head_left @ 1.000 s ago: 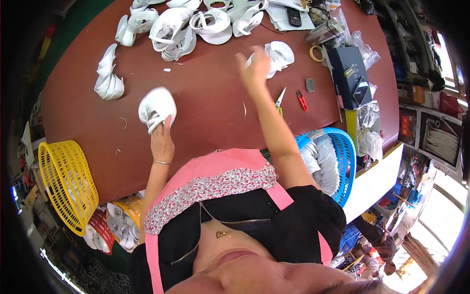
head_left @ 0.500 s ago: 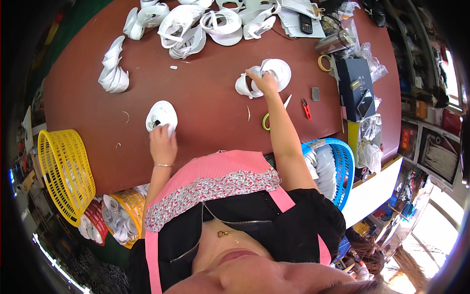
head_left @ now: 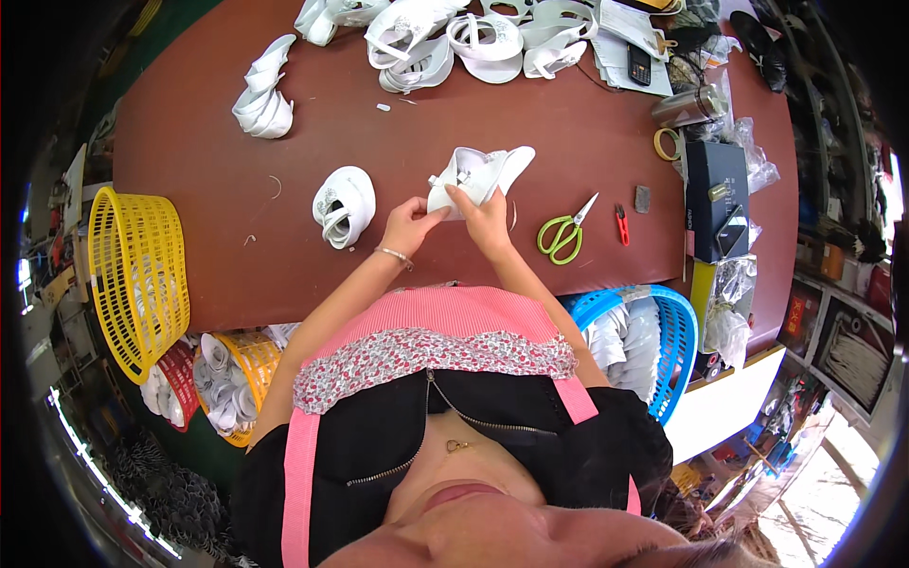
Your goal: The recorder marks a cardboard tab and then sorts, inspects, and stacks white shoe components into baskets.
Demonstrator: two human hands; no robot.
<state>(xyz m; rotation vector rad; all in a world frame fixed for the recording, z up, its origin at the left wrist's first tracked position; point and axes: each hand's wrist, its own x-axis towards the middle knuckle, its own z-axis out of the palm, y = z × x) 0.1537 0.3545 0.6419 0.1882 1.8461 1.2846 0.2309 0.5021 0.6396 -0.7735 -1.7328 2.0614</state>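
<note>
A white sun visor (head_left: 492, 170) is held up over the middle of the brown table (head_left: 606, 133), tilted with its brim to the right. My left hand (head_left: 414, 225) pinches its lower left edge. My right hand (head_left: 483, 216) grips the band from below, thumb on top. Left of my hands another white visor (head_left: 345, 201) lies on the table, touched by neither hand. Green-handled scissors (head_left: 565, 234) rest to the right of my right hand, blades apart. Beyond them lie small red thread snips (head_left: 622, 225).
Several white visors (head_left: 485, 47) are heaped at the far edge, with nested white pieces (head_left: 263, 112) at far left. A dark blue box (head_left: 715, 194) and a metal flask (head_left: 688, 106) stand right. Yellow (head_left: 142, 275) and blue baskets (head_left: 674, 331) flank the near edge.
My left hand has let go of the left visor and moved right to the other visor. My right hand has lifted and tilted that visor nearer. The whole view has shifted.
</note>
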